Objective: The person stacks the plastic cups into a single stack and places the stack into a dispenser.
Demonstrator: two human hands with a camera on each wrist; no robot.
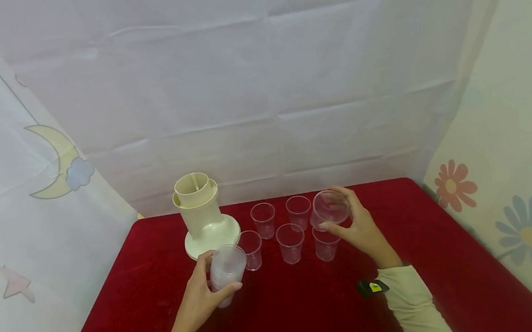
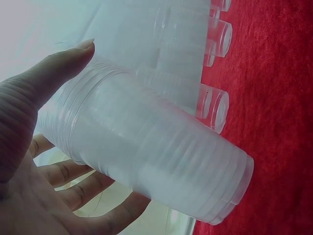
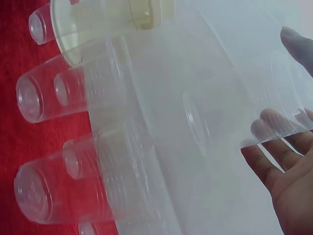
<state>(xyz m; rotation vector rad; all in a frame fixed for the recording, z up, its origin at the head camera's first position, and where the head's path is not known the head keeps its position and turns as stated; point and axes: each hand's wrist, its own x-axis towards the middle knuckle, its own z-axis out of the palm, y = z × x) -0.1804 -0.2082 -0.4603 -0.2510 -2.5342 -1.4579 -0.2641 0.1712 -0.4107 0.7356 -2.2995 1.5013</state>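
Note:
My left hand [image 1: 198, 297] grips a stack of nested clear plastic cups [image 1: 228, 267] near the front left of the table. In the left wrist view the stack [image 2: 151, 142] lies tilted between thumb and fingers, several rims showing close together. My right hand [image 1: 361, 231] holds one clear plastic cup [image 1: 330, 208] by its sides, at the right end of the cups on the table. That cup [image 3: 230, 112] appears raised in the right wrist view. Several clear cups stand upright in two rows, among them a back cup [image 1: 264, 221] and a front cup [image 1: 291, 244].
A cream plastic stand [image 1: 201, 214] with a round base and a cylindrical top is at the back left, just behind the stack. Red cloth [image 1: 297, 311] covers the table. White sheeting [image 1: 261, 108] hangs behind it, and patterned sheets flank both sides.

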